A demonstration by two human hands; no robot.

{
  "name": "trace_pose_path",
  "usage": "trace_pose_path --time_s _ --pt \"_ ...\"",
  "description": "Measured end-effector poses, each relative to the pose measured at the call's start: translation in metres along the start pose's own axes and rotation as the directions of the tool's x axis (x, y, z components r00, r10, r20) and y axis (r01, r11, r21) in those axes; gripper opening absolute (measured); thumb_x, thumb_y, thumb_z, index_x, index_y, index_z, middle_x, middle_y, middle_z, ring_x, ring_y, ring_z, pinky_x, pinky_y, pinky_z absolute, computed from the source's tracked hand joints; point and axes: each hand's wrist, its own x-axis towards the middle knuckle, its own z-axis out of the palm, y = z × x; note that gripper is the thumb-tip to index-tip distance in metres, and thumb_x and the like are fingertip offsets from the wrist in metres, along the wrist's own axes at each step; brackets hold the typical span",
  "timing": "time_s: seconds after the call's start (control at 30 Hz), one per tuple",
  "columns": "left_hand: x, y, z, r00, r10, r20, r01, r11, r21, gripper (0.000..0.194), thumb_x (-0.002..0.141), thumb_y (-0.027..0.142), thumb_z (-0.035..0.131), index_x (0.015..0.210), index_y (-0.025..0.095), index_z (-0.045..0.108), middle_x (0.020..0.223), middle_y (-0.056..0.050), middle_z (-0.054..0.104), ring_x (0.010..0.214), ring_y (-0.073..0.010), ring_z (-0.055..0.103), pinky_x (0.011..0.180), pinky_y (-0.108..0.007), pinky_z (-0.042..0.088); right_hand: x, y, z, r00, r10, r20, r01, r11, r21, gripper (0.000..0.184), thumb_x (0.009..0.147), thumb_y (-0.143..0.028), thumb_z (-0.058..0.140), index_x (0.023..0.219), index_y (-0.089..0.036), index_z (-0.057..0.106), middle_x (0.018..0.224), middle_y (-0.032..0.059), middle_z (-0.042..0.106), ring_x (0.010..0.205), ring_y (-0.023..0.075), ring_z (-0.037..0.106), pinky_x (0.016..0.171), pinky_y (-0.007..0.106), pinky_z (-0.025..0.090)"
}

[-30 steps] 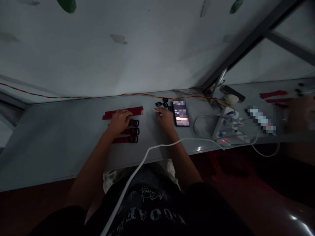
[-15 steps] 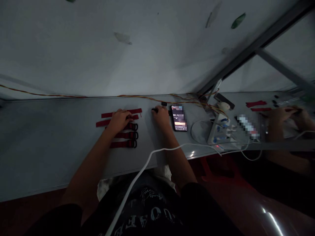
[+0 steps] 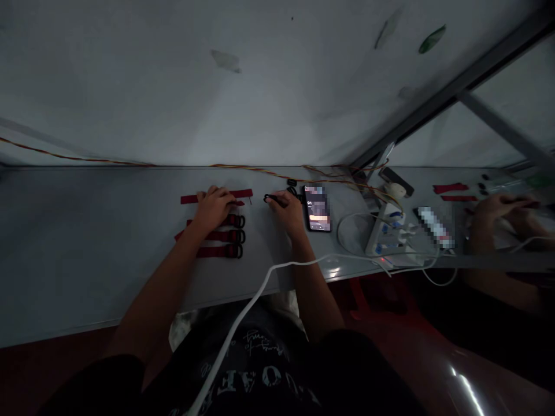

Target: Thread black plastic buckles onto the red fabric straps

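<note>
Phone screen pixelated; black bit in R hand too small to ID

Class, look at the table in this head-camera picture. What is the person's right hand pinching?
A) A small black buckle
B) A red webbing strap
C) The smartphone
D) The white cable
A: the right hand pinches a small black plastic buckle in its fingertips, just left of the black smartphone.

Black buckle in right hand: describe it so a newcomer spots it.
On the grey bench, go left from the phone to the right hand. The small black plastic buckle is pinched in its fingers, unlike the loose black pieces beside the phone.
</note>
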Motion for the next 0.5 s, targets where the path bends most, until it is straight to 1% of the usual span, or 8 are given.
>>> trace_pose_path --time_s 0.1,0.13,0.2,0.23,0.3,0.37,0.4,0.5 --pt "-0.002 0.004 -0.004 0.997 -0.025 -0.077 0.024 1.000 -0.007 0.017 0.098 0.027 0.060 0.101 0.027 0.076 0.104 -0.010 0.078 0.112 -0.0355 0.060 0.097 -0.059 0.033 -0.003 -0.010 0.005 0.997 -0.050 0.056 0.043 0.992 0.121 0.035 0.084 -0.045 0.069 0.108 -0.020 0.074 0.082 0.0000 0.072 0.072 0.0141 0.062 0.073 0.029 0.050" --pt "-0.003 0.004 -0.006 0.994 -0.029 -0.108 0.030 1.000 0.001 0.019 0.099 0.027 0.057 0.103 0.027 0.076 0.102 -0.010 0.078 0.109 -0.0347 0.061 0.098 -0.059 0.032 -0.004 -0.015 0.007 0.996 -0.053 0.078 0.041 0.988 0.149 0.038 0.084 -0.045 0.069 0.114 -0.021 0.073 0.079 -0.0014 0.070 0.070 0.0135 0.062 0.072 0.029 0.051" --pt "-0.004 0.006 -0.011 0.987 -0.009 -0.160 0.014 0.999 0.030 0.025 0.100 0.023 0.052 0.108 0.028 0.075 0.101 -0.010 0.078 0.106 -0.0332 0.062 0.099 -0.060 0.030 -0.003 -0.023 0.013 0.992 -0.019 0.124 -0.011 0.973 0.232 0.047 0.081 -0.048 0.074 0.120 -0.023 0.069 0.076 -0.0032 0.070 0.068 0.0139 0.064 0.070 0.029 0.053" --pt "-0.005 0.008 -0.014 0.984 0.012 -0.177 -0.004 0.999 0.048 0.027 0.100 0.020 0.050 0.111 0.028 0.074 0.101 -0.009 0.078 0.105 -0.0326 0.063 0.100 -0.060 0.029 -0.002 -0.026 0.017 0.990 0.008 0.141 -0.048 0.958 0.284 0.049 0.078 -0.049 0.078 0.118 -0.023 0.067 0.075 -0.0033 0.071 0.068 0.0148 0.067 0.067 0.029 0.054" --pt "-0.007 0.012 -0.023 0.979 0.046 -0.196 -0.031 0.996 0.079 0.030 0.098 0.016 0.049 0.111 0.028 0.073 0.100 -0.009 0.078 0.105 -0.0322 0.063 0.102 -0.061 0.027 0.000 -0.029 0.024 0.983 0.041 0.177 -0.105 0.923 0.369 0.047 0.072 -0.050 0.085 0.105 -0.023 0.066 0.077 -0.0016 0.074 0.068 0.0167 0.071 0.060 0.027 0.053" --pt "-0.009 0.018 -0.033 0.982 0.041 -0.185 -0.026 0.996 0.085 0.027 0.097 0.016 0.050 0.106 0.026 0.073 0.095 -0.008 0.077 0.102 -0.0319 0.063 0.103 -0.061 0.027 0.001 -0.029 0.031 0.975 0.018 0.220 -0.111 0.900 0.421 0.041 0.070 -0.049 0.088 0.090 -0.022 0.066 0.076 -0.0003 0.074 0.063 0.0153 0.069 0.053 0.024 0.050" --pt "-0.009 0.022 -0.039 0.987 0.026 -0.160 -0.015 0.997 0.070 0.025 0.097 0.018 0.049 0.102 0.024 0.073 0.092 -0.008 0.076 0.099 -0.0314 0.064 0.102 -0.060 0.029 0.002 -0.027 0.034 0.968 -0.006 0.251 -0.108 0.892 0.438 0.038 0.071 -0.049 0.087 0.086 -0.021 0.067 0.074 -0.0004 0.074 0.060 0.0137 0.067 0.051 0.023 0.048" --pt "-0.010 0.030 -0.056 1.000 0.004 0.002 -0.004 0.999 -0.041 0.027 0.101 0.028 0.046 0.094 0.021 0.071 0.085 -0.007 0.074 0.089 -0.0280 0.065 0.094 -0.050 0.038 0.003 -0.020 0.038 0.934 -0.075 0.351 -0.113 0.866 0.487 0.032 0.077 -0.047 0.085 0.093 -0.020 0.076 0.069 -0.0027 0.070 0.058 0.0092 0.062 0.055 0.021 0.048"
